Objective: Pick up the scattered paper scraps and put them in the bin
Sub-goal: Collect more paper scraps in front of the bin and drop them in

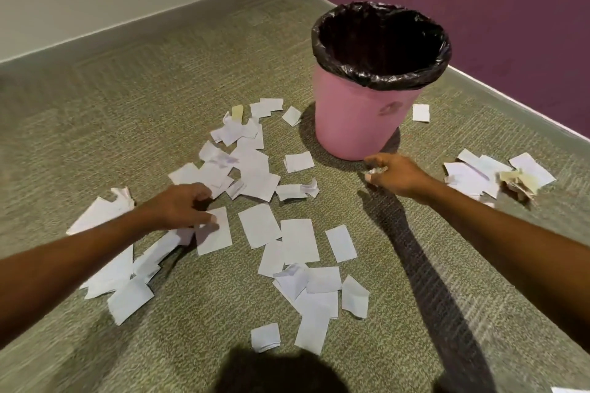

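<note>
Paper scraps (255, 188) litter a green carpet (127, 99) in a room corner. At left, the left hand (182, 206) reaches down with fingers loosely spread, thumb tip touching a white rectangular scrap (214, 233). Farther right, the right hand (394, 174) hovers just before a pink bin (351, 118) lined with a black bag (381, 73), fingertips pinched on a small crumpled scrap (374, 172). More scraps lie in a pile at far right (485, 175), below a purple wall (479, 9).
</note>
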### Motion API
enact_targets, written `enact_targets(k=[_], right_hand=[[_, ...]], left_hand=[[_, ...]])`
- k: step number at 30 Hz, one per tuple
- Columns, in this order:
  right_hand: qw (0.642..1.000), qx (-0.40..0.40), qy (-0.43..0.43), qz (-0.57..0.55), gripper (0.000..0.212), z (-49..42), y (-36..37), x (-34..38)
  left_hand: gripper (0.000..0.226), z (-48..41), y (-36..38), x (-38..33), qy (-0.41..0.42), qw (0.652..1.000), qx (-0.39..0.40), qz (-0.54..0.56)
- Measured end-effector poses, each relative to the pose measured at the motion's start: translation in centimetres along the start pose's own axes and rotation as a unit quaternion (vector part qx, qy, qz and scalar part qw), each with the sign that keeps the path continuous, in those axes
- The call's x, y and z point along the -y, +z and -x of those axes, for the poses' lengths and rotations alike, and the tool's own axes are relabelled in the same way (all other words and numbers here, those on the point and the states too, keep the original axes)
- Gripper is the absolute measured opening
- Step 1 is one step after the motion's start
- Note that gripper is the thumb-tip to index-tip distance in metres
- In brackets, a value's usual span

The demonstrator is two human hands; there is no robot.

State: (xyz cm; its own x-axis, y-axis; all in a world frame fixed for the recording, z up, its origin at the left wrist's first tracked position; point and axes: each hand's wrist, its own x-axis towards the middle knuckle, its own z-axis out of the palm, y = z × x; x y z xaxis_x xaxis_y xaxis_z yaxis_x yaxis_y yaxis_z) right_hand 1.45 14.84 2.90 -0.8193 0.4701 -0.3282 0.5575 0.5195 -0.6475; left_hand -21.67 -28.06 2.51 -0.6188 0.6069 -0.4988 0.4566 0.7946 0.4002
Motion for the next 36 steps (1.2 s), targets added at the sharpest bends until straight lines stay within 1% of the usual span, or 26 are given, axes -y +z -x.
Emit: enact_targets(k=[2,3,4,5,6,7,8,9,10,12,13,15,19,21,24,27,28,31,33,34,36], right_hand=[[0.999,-0.011,-0.004,0.031,0.056,-1.3,1.4,-0.3],[0.998,-0.016,-0.006,0.057,0.056,-1.9,2.1,-0.6],[0.996,-0.021,-0.006,0.085,0.055,-2.4,2.8,-0.7],[0.993,-0.028,-0.008,0.111,0.054,-2.8,3.4,-0.9],[0.990,-0.037,-0.014,0.137,0.051,-3.1,4.0,-1.2],[0.985,-0.052,-0.032,0.163,0.046,-3.5,4.7,-1.5],[0.978,-0.071,-0.055,0.186,0.038,-3.7,5.3,-1.8],[0.971,-0.093,-0.080,0.204,0.032,-3.9,5.9,-2.3],[0.966,-0.113,-0.095,0.214,0.030,-3.9,6.3,-2.6],[0.960,-0.128,-0.108,0.224,0.032,-3.9,6.8,-2.7],[0.958,-0.129,-0.114,0.229,0.034,-4.0,7.1,-2.7],[0.954,-0.130,-0.131,0.237,0.038,-4.0,7.4,-2.4],[0.960,-0.125,-0.143,0.208,0.044,-3.6,8.3,-1.3],[0.966,-0.113,-0.145,0.181,0.046,-3.2,9.0,-0.5],[0.973,-0.091,-0.159,0.137,0.047,-2.6,10.0,0.9],[0.974,-0.084,-0.183,0.106,0.046,-2.3,10.8,2.3],[0.973,-0.085,-0.188,0.102,0.047,-2.3,11.0,2.8],[0.973,-0.064,-0.195,0.108,0.062,-2.3,11.9,3.7],[0.972,-0.039,-0.198,0.120,0.070,-2.0,12.4,4.0],[0.971,-0.033,-0.201,0.125,0.069,-1.9,12.6,4.1],[0.968,-0.030,-0.208,0.135,0.058,-1.7,12.9,4.2]], left_hand=[[0.054,-0.2,2.1,1.6,0.027,0.999,-0.007,-0.026],[0.061,-0.2,3.0,2.1,0.034,0.999,-0.018,-0.037],[0.075,-0.4,3.9,2.5,0.045,0.997,-0.036,-0.053],[0.092,-0.3,4.5,2.6,0.047,0.995,-0.051,-0.070],[0.105,-0.5,5.1,2.8,0.042,0.994,-0.067,-0.073],[0.111,-0.3,5.4,2.8,0.033,0.994,-0.076,-0.065],[0.112,-0.4,5.6,2.8,0.029,0.994,-0.086,-0.052],[0.106,-0.4,5.6,2.8,0.030,0.995,-0.091,-0.039],[0.096,-0.5,5.8,2.9,0.038,0.994,-0.099,-0.027],[0.075,-0.6,6.0,3.2,0.049,0.993,-0.109,-0.010],[0.070,-0.6,6.0,3.3,0.051,0.992,-0.114,-0.002],[0.071,-0.9,6.4,3.6,0.046,0.991,-0.126,0.010],[0.084,-1.5,6.8,3.4,0.031,0.988,-0.147,0.030],[0.081,-1.7,6.9,3.1,0.023,0.988,-0.147,0.049],[0.063,-2.0,7.0,3.3,0.023,0.987,-0.146,0.070],[0.029,-2.3,6.3,3.3,0.040,0.985,-0.155,0.059],[0.022,-2.3,5.9,3.0,0.040,0.985,-0.157,0.058],[0.017,-2.5,4.2,2.1,0.038,0.983,-0.165,0.072],[0.018,-2.7,3.1,1.1,0.055,0.982,-0.166,0.066],[0.020,-2.9,2.8,0.4,0.069,0.983,-0.163,0.056],[0.025,-3.4,2.4,-0.9,0.085,0.983,-0.155,0.052]])
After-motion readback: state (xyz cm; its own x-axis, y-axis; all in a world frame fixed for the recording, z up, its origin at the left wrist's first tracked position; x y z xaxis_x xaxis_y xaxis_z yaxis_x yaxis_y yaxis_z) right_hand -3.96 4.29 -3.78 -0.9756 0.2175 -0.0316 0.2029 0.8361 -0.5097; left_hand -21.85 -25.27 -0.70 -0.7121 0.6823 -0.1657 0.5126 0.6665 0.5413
